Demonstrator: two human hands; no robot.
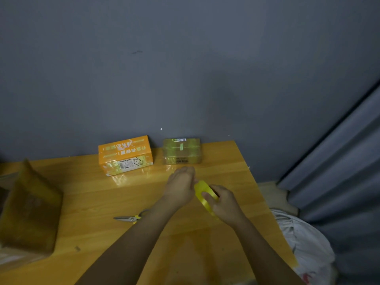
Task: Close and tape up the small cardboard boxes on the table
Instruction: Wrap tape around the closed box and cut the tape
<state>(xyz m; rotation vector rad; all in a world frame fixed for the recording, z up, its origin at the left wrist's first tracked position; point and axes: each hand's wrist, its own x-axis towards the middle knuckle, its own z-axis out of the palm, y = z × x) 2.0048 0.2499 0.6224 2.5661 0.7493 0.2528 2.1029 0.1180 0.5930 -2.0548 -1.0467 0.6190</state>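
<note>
Boxes, taped: orange box point(125, 155) and brown box point(182, 151).
Nearer than these, right hand point(224, 200) grips tape roll point(205, 194); left hand point(181, 185) seemingly pinches its edge.

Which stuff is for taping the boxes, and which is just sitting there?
For the job: tape roll held in both hands, orange box, brown box, scissors.
Just lying about: big brown box at the left, white bag beside the table.

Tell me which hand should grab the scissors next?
Probably the left hand. The scissors lie on its side of the table, while the right hand grips the yellow tape roll.
</note>
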